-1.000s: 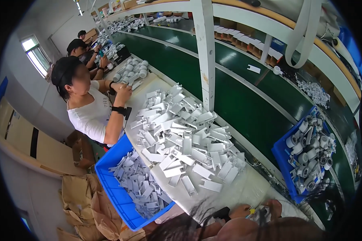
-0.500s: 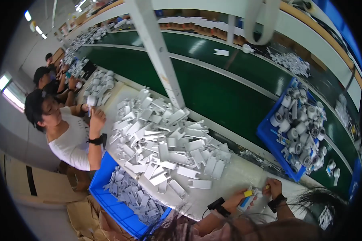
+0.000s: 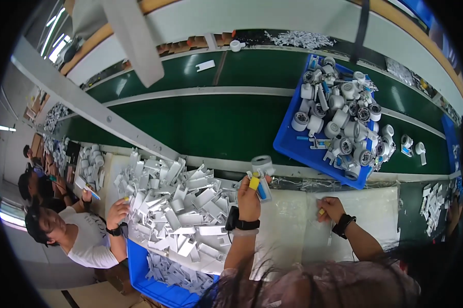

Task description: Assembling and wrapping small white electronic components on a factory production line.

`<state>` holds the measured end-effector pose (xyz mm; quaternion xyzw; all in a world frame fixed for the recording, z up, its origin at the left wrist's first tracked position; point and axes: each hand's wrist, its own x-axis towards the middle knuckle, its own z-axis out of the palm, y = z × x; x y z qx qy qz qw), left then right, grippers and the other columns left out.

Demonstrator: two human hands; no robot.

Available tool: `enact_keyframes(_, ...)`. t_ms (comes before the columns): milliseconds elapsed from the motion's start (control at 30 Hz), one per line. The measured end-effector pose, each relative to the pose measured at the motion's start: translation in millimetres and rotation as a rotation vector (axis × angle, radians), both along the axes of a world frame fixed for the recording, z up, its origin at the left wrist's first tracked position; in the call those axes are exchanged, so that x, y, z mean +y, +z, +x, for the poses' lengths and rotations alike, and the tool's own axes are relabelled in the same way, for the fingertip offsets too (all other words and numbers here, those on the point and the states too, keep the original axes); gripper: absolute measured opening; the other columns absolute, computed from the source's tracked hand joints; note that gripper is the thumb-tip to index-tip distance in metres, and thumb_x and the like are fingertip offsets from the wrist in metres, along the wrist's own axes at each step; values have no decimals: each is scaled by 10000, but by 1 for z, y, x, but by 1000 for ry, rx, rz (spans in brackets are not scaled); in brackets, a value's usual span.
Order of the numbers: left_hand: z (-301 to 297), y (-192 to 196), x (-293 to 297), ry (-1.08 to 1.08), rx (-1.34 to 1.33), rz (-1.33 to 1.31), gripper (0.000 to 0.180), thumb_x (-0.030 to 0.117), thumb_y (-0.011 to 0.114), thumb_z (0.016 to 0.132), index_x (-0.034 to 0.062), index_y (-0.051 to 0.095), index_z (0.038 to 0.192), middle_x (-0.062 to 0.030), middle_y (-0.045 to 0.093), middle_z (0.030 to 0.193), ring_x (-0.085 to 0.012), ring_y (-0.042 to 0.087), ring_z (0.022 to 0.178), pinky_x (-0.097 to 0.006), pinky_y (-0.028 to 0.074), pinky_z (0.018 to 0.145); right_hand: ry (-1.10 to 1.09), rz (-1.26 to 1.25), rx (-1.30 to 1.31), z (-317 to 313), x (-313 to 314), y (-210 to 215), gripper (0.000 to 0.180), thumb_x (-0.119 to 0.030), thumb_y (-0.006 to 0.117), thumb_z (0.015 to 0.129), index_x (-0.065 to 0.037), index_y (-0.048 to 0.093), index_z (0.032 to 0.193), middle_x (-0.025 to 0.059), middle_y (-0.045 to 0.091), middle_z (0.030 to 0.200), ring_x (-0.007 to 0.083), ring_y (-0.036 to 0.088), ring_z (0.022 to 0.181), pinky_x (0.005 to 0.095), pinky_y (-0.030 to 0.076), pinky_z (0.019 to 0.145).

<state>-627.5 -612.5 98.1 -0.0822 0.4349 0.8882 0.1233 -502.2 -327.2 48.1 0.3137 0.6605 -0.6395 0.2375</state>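
My left hand [image 3: 249, 201] is closed around a white device [image 3: 262, 165] with a round head and a blue strip, held up at the belt-side edge of the table. A yellow wrap covers one of its fingers. To the right, apart from the device, my right hand [image 3: 332, 209] is closed low over the table sheet, also with yellow on a finger. Whatever its fingers hold is too small to make out. Left of my left hand lies a large pile of white plastic housings [image 3: 182, 200].
A blue crate [image 3: 318, 163] heaped with white round-headed devices stands on the green conveyor belt [image 3: 205, 123]. Another blue bin [image 3: 139, 269] with grey-white parts sits below the pile. A co-worker [image 3: 82, 231] reaches to the pile's left side. A white post [image 3: 98, 113] rises beyond the pile.
The view has swung to the right. My left hand has carried the white device forward toward the belt, and my right hand has come away from it. The co-worker's hand has moved to the pile.
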Motion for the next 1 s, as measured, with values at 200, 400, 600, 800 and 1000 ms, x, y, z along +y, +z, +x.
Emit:
enact_keyframes(200,-71,-29,1,14,185,15,235,173,538,962,29,558,1146,-129,659,1023,-235,637,920,-351,495,871,-34,-15,-31,6,4,6,295,-309,579,929,-27,593,840,104,657,689,189,660,505,256,453,361)
enact_keyframes(400,-152,-29,10,28,112,-197,241,143,558,935,-14,576,1118,-110,657,977,-183,628,831,-294,505,725,-6,-24,-6,8,13,4,352,-359,589,916,-15,605,843,97,658,695,186,665,525,272,487,391)
enact_keyframes(600,-206,-139,-57,146,50,-828,222,126,613,851,-64,636,965,-81,630,846,-138,572,705,-290,475,641,109,75,141,7,5,-10,358,-380,569,936,-34,598,847,77,663,726,156,662,541,271,493,419)
enact_keyframes(800,-189,-107,-8,234,213,-1409,346,121,614,807,-107,608,1068,-260,644,1027,-344,632,906,-371,487,808,9,-137,128,20,16,-17,330,-359,578,936,-36,591,870,79,672,775,166,677,592,273,516,461)
enact_keyframes(1000,-59,-100,-24,-236,570,-1180,312,135,524,904,13,573,1187,-89,575,1050,-200,597,937,-280,511,735,272,-96,473,46,31,-11,139,-169,592,918,-37,621,950,50,669,823,117,654,719,268,543,659)
